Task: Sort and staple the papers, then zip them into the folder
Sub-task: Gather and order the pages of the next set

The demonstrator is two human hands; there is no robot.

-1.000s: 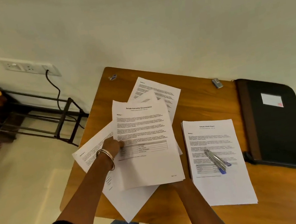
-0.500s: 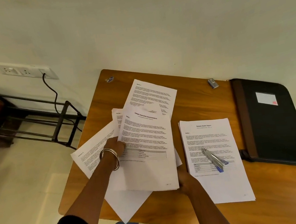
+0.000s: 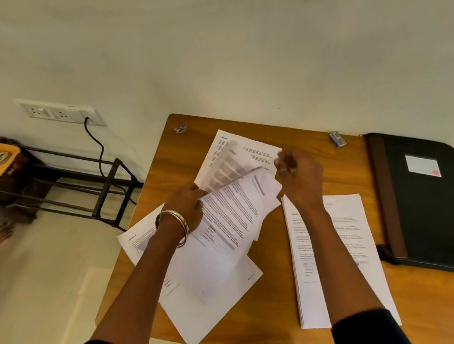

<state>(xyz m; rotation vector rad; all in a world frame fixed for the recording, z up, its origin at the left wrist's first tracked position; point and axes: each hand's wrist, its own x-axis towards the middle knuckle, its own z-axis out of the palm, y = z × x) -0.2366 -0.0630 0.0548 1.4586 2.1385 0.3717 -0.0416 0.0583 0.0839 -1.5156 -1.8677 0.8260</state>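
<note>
Loose printed sheets (image 3: 208, 287) lie fanned over the left half of the wooden table (image 3: 322, 162). My left hand (image 3: 187, 208), a bangle on its wrist, grips the left edge of the top sheet (image 3: 238, 211), which is lifted and curled. My right hand (image 3: 300, 175) pinches the far right corner of the raised sheets; motion blur hides which one. A neat paper stack (image 3: 348, 230) lies to the right under my right forearm, which covers the stapler except for a blue tip (image 3: 357, 263). The black zip folder (image 3: 432, 198) lies shut at the right edge.
A small metal object (image 3: 337, 139) sits near the table's far edge beside the folder. The wall stands directly behind the table. A black metal rack (image 3: 96, 180) and a wall socket with a cable (image 3: 61, 111) are to the left, over a pale floor.
My right hand left the sheets' near edge and reached over the stack to their far corner. My left hand moved up, and the top sheet is now lifted and curled.
</note>
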